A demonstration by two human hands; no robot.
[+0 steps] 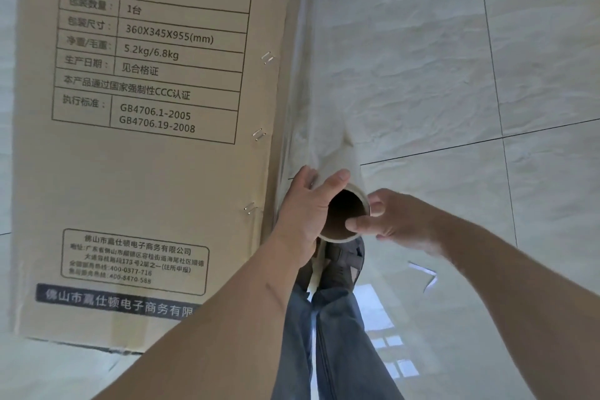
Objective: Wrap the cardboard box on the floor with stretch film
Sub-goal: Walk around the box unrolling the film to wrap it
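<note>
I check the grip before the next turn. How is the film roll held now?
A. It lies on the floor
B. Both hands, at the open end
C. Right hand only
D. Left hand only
B: the left hand and the right hand both grip the film roll at its open end.

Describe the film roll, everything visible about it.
The film roll is clear stretch film wound on a brown cardboard tube, seen end-on, its dark hollow core facing the camera. It is held upright beside the box, close to its stapled right edge. A film sheet stretches up from it along that edge. The left hand wraps its side, thumb over the top; the right hand pinches the tube's rim. Its lower end is hidden.
</note>
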